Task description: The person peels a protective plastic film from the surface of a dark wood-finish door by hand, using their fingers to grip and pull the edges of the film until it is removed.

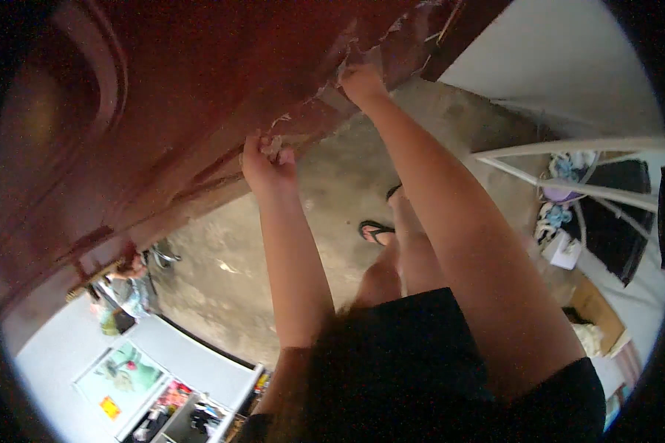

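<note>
A large dark red panel, perhaps a wooden door, spans the upper left, with torn, peeling clear film along its lower edge. My left hand is below the panel's edge, palm up, fingers curled about a small scrap of translucent film. Farther right and higher, my right hand pinches the film against the panel, its fingertips partly hidden by the film.
Concrete floor lies beneath, with my sandalled foot on it. At the right stand a pale metal frame, a white box and a cardboard box. Shelving with items is at the lower left; another person is beyond.
</note>
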Available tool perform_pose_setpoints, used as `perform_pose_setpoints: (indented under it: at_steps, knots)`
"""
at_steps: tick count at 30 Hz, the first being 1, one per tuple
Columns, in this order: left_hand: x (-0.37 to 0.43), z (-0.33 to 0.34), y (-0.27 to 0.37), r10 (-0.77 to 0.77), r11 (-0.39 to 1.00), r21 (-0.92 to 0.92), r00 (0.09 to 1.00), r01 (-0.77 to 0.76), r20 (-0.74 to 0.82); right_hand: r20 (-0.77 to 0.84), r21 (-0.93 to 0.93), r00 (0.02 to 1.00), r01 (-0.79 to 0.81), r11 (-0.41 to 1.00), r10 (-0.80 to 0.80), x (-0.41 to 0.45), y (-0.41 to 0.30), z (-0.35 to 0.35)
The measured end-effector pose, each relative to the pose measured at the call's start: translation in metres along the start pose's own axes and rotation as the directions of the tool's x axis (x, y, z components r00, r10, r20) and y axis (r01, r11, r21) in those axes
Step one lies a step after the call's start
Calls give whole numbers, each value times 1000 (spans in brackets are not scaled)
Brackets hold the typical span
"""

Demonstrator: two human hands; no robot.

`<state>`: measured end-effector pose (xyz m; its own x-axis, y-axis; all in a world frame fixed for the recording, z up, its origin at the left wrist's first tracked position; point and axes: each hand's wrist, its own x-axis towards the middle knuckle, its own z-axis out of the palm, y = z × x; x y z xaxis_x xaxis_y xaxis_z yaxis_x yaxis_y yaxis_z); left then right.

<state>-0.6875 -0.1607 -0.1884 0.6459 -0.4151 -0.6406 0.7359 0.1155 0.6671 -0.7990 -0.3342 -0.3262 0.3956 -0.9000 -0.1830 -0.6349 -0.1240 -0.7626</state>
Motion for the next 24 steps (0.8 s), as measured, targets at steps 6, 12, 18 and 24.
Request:
perform_pose_setpoints:
  at_steps: [6,12,18,24]
  knots:
    - [5,7,10,-48,996,72,997,52,-54,129,-140,989,-56,989,74,-16,-15,6]
    - [37,17,28,59,986,155,998,-61,18,61,85,967,-253,964,249,-17,-36,8]
    - [39,23,33,-24,972,232,998,38,-63,24,59,973,-230,971,229,-16,-33,14]
    - [70,63,66,78,948,314,996,-59,-49,34,30,959,-282,959,281,0,-60,2]
